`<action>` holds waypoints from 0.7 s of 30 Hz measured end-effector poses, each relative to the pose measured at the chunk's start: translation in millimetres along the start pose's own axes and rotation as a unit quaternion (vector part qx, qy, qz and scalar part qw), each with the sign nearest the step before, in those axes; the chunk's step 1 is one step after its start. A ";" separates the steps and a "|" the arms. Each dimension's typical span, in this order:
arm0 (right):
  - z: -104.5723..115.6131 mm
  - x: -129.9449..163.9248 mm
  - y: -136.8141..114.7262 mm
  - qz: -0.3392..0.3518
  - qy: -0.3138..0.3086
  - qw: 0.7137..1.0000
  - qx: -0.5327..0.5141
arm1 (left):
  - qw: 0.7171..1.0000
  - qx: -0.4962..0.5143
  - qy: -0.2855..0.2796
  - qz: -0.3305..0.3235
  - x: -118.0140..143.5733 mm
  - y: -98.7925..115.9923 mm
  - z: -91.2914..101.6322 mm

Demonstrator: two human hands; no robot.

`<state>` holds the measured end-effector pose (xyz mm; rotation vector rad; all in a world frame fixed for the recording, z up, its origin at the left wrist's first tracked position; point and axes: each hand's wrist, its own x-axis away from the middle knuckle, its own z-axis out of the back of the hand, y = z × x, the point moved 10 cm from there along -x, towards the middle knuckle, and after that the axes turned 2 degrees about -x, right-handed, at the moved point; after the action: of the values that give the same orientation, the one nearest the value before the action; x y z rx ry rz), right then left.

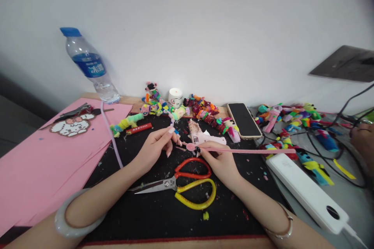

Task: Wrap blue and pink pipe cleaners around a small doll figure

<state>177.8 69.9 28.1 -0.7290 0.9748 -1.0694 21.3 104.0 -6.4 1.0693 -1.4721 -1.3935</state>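
My left hand (156, 144) and my right hand (219, 160) meet over a black mat (163, 218). Both pinch a pink pipe cleaner (257, 151) whose long end stretches to the right; its near end is coiled into a small pink bud between my fingertips. The left fingers pinch that coiled tip, and the right hand grips the stem just behind it. Scissors (181, 184) with one orange and one yellow handle lie on the mat just below my hands. A pale pink glue gun (201, 136) lies right behind them.
Pink paper sheets (37, 163) cover the left side, with a water bottle (90, 66) behind. Several colourful pipe-cleaner figures (204, 113) line the wall, beside a small white jar (175, 97) and a phone (244, 120). A white power bank (306, 190) and cables lie right; another person's hand (364, 140) shows at the far right.
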 end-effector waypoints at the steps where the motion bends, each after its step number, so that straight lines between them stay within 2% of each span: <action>1: 0.0 0.0 -0.1 0.000 0.000 1.000 0.000 | 1.000 -0.003 0.002 -0.001 -0.4 0.2 -0.1; 10: -1.5 0.2 0.6 0.005 -0.002 1.000 -0.004 | 0.993 -0.117 0.004 -0.007 -0.7 2.6 -1.7; 15: -1.6 -0.3 0.7 0.003 -0.005 1.000 -0.004 | 0.992 -0.122 -0.016 0.004 0.8 1.0 -4.9; 21: -2.1 -0.2 0.3 0.007 -0.006 1.000 0.003 | 0.989 -0.145 -0.029 -0.017 3.2 4.0 -7.8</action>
<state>175.9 70.1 27.1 -0.7226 0.9651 -1.0536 27.6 98.8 -2.0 0.8779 -1.2484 -1.6176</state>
